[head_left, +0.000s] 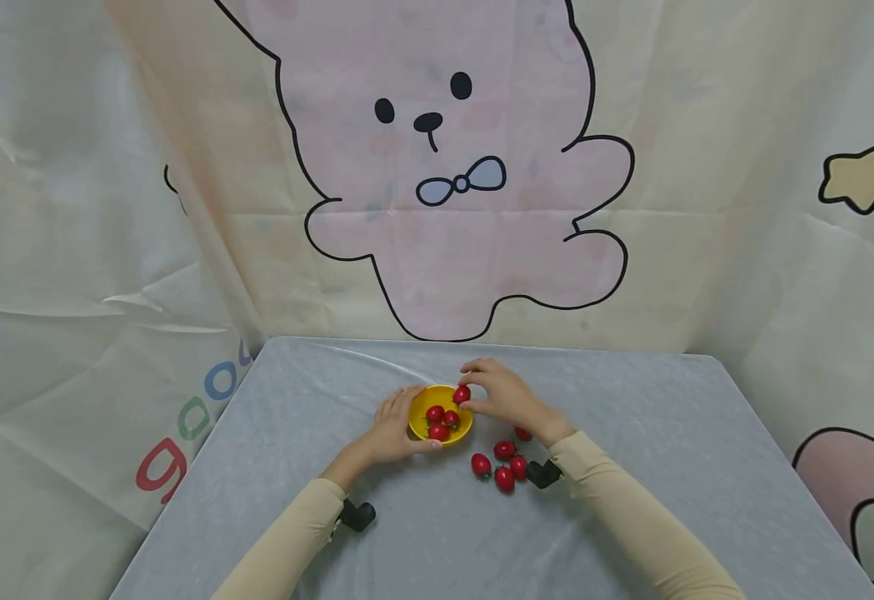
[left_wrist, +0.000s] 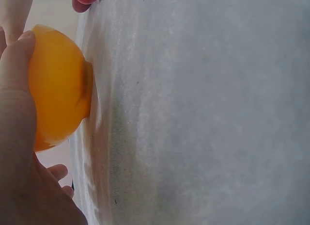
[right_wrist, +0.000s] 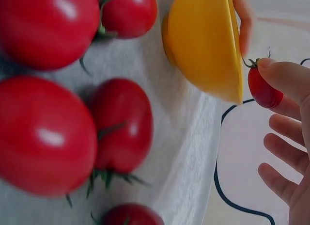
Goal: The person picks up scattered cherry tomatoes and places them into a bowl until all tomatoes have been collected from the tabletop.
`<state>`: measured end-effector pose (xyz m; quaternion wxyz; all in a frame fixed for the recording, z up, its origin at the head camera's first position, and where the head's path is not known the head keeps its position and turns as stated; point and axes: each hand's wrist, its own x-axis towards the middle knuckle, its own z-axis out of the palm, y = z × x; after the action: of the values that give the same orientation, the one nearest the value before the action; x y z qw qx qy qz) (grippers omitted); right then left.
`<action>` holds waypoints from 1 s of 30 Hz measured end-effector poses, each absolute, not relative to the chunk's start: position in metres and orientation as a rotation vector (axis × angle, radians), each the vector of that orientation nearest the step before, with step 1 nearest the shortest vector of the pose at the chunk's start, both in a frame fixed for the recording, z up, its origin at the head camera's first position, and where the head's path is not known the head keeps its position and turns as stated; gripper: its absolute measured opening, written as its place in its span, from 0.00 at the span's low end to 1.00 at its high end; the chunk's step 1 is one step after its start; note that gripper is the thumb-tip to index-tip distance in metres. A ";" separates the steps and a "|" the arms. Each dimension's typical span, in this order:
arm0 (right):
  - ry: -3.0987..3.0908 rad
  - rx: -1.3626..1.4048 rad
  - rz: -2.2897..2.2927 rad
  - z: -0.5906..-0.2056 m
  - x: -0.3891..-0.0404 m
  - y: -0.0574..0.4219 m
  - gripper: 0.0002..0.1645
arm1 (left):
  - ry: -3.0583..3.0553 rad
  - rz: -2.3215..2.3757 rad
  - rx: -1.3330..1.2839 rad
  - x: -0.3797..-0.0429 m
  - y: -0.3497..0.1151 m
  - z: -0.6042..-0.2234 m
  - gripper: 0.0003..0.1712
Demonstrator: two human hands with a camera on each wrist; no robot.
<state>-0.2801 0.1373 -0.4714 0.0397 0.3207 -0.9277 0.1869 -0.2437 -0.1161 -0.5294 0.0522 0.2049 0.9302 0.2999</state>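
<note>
— head view gives us, biggest first, the grey-covered table (head_left: 616, 383). how do we read the two hands on it?

— we see the left hand (head_left: 395, 429) curved round a yellow bowl (right_wrist: 203, 45), thumb on the near side, fingers on the far one, probably to stop it sliding. the right hand (head_left: 507, 396) pinches one small tomato (right_wrist: 264, 91) between thumb and forefinger, its other fingers held apart, we'd guess for a light grip.

— and the bowl?

— upright on its foot, so the three tomatoes (head_left: 439, 432) we see rest inside.

— where's the pinched one?

— just above the bowl's right rim. the loose tomatoes (head_left: 505, 450), at least five, lie bunched nearby, perhaps for easy reach; smallest of all, we spot their green stems (right_wrist: 101, 173).
</note>
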 end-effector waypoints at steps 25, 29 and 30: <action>-2.805 1.061 0.584 -0.495 -0.275 0.109 0.24 | 2.833 0.898 0.662 -0.245 -0.118 -0.530 0.60; -2.821 1.076 0.580 -0.496 -0.274 0.107 0.24 | 2.828 0.904 0.658 -0.246 -0.118 -0.532 0.60; -2.824 1.080 0.580 -0.497 -0.274 0.107 0.24 | 2.826 0.905 0.656 -0.246 -0.118 -0.532 0.60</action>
<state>-0.2740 0.1069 -0.4966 0.0314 0.3506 -0.9169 0.1883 -0.2457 -0.1179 -0.5319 0.0516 0.2156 0.9287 0.2973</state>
